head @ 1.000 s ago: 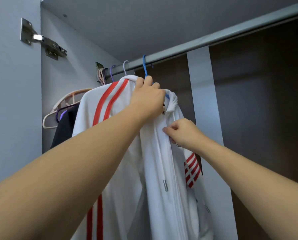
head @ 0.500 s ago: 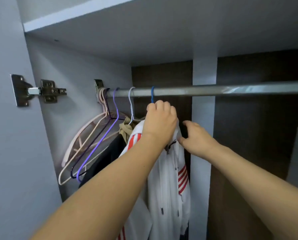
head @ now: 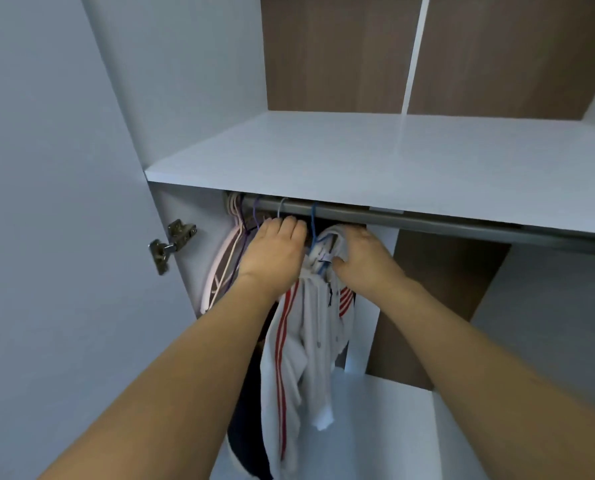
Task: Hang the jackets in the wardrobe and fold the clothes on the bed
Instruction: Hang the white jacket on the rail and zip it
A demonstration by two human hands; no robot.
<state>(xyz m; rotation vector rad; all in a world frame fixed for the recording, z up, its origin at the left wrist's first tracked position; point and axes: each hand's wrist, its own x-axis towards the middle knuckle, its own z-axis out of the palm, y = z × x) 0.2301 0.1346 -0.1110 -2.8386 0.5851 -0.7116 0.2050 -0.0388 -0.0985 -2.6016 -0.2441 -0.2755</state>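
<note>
Both hands (head: 275, 251) (head: 365, 261) on white jacket (head: 306, 341), hanging lengthwise downward

White, red, grey, brown.
White jacket (head: 310, 344) striped red; blue hanger (head: 313, 223); purple and pale pink hangers (head: 227, 258); grey rail (head: 427, 221); white shelf (head: 375, 157); brown back panel (head: 330, 53); dark garment (head: 246, 424).

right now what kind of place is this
Most likely the inside of a bedroom wardrobe: a rail under a shelf, hangers on it, and a white jacket hanging there.
</note>
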